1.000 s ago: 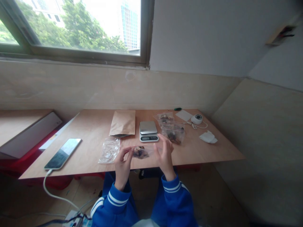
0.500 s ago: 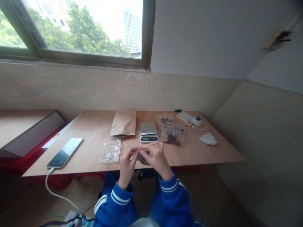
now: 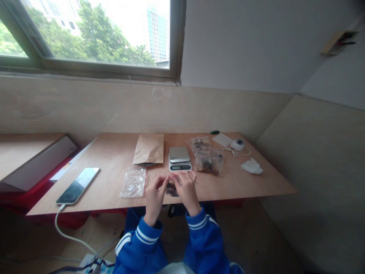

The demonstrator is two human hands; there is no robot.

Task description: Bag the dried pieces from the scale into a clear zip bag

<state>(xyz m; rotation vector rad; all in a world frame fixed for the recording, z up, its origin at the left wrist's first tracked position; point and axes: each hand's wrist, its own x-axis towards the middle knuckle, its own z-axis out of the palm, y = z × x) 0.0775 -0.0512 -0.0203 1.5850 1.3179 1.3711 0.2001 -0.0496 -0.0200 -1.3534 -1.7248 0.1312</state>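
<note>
Close to the table's front edge, my left hand (image 3: pixel 155 195) and my right hand (image 3: pixel 187 189) pinch the top of a small clear plastic bag (image 3: pixel 172 190) between them. Brown and dark pieces show through it; the fingers hide most of its upper edge. Just beyond the hands stands a kitchen scale (image 3: pixel 179 155) with a bare metal plate. Left of my left hand lies a flat clear zip bag (image 3: pixel 133 182) with a red seal strip. Filled zip bags (image 3: pixel 209 161) of brown and dark pieces lie right of the scale.
A brown paper pouch (image 3: pixel 149 149) lies behind the clear bag. At the left, a phone (image 3: pixel 78 185) is plugged into a white cable (image 3: pixel 64 229). A white camera (image 3: pixel 237 144), a crumpled tissue (image 3: pixel 252 166) and a green-handled tool (image 3: pixel 215 132) are on the right side.
My right hand has shifted slightly left, and more of the small bag's brown contents now shows between the hands. Both hands still grip the bag. The view has tilted slightly.
</note>
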